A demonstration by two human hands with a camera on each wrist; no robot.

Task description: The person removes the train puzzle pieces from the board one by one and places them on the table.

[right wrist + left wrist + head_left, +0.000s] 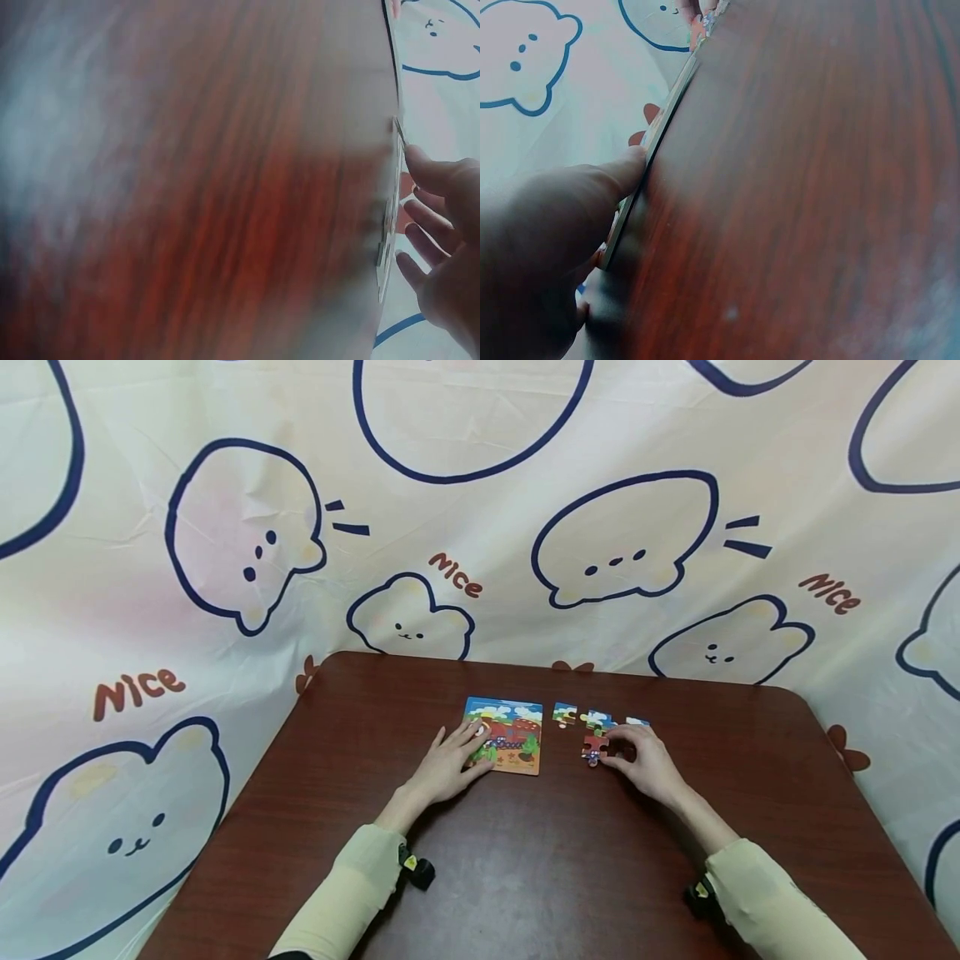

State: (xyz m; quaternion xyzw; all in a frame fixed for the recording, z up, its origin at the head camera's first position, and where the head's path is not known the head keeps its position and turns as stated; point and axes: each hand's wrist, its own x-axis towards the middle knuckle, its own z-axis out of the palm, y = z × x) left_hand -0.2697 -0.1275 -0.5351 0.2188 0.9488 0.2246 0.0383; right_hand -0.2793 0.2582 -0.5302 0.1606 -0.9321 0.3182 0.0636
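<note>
At the far left of the frame we see a pale cloth [255,527] printed with blue-outlined cartoon faces, which spreads across the whole upper part. At lower left, a pale yellow sleeve [348,885] reaches in, with a small black device [420,870] at its cuff. The left hand [447,768], just below the centre of the frame, lies with its fingers spread over the left part of a picture board [519,735] showing a red vehicle and clouds; in the left wrist view, we see the thumb at the board's edge.

Right of the board we find 4 puzzle pieces: a blue-and-green piece [565,713] near the board, a cloud piece [597,719] next, a red piece [594,746] just below that, and a half-hidden piece [637,722] beyond the knuckles. The right hand [651,764], right of centre, pinches the red piece by its right side. We cannot tell whether the red piece and the cloud piece interlock. The dark brown table [555,877] fills the lower middle.
</note>
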